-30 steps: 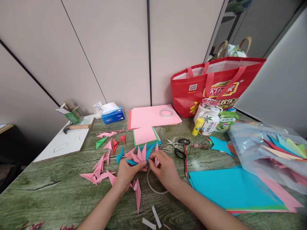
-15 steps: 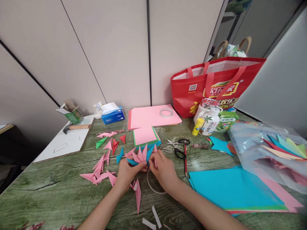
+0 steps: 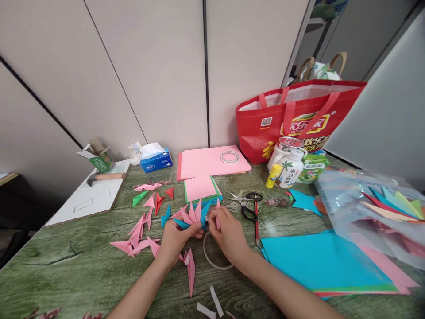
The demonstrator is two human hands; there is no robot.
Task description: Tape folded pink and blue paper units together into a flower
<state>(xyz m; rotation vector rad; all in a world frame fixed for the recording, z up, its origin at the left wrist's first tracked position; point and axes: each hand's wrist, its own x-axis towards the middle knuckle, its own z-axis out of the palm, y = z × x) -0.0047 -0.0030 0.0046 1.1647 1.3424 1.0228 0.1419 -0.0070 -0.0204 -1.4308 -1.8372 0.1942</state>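
My left hand [image 3: 175, 241] is closed round the base of a fan of folded pink and blue paper points [image 3: 192, 215], held just above the green table [image 3: 66, 270]. Right beside it, my right hand [image 3: 227, 232] pinches a single folded pink paper point [image 3: 218, 210] upright against the fan's right side. A tape ring [image 3: 214, 261] lies on the table under my right wrist. Several loose pink, red, green and blue folded points [image 3: 142, 221] lie scattered to the left of my hands.
Scissors [image 3: 248, 204] and a red pencil [image 3: 256, 223] lie right of my hands. Blue and pink paper sheets [image 3: 322, 261] fill the right foreground beside a plastic bag of paper [image 3: 372, 208]. Behind stand pink sheets [image 3: 209, 161], a tissue box [image 3: 156, 160], bottles [image 3: 290, 168] and a red bag [image 3: 299, 115].
My right hand has shifted the single pink point slightly away from and back up beside the fan. My left hand and the fan have stayed nearly still.
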